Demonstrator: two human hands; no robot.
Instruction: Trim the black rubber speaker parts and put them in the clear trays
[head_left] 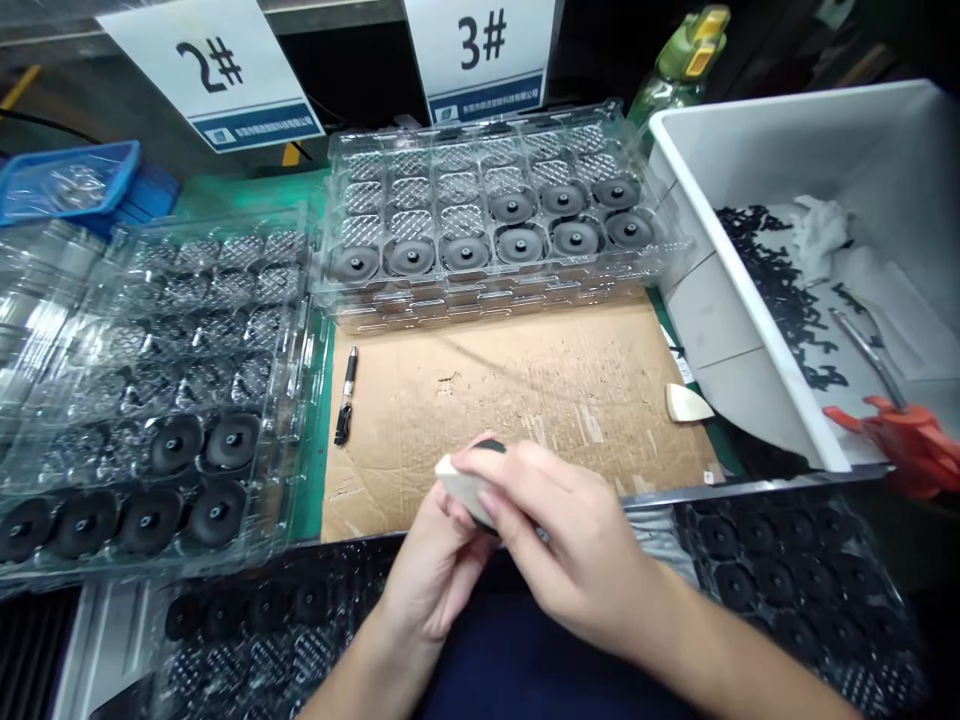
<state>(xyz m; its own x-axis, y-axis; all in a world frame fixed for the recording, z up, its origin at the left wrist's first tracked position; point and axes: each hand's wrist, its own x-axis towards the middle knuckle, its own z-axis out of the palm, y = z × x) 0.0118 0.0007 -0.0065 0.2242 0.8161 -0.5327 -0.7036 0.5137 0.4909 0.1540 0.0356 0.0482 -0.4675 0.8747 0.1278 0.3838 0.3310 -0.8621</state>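
Over the near edge of the cardboard, both my hands are together. My left hand (442,560) is closed round a black round part (491,445), most of which is hidden by my fingers. Pinched in my right hand (559,520) is a pale, flat-sided block (463,486), pressed against or very close to the black part; exact contact is hidden. A clear tray (480,285) beyond my hands holds several black round discs (521,243) with small centre hubs. More such discs (217,512) lie in the clear tray (289,440) to the left.
A black pen (348,395) lies on the cardboard (420,400), and a cream wedge (688,403) on its right. At right stands a white bin (750,330) with black scraps and red-handled pliers (900,430). Further disc trays (795,580) sit below the table edge.
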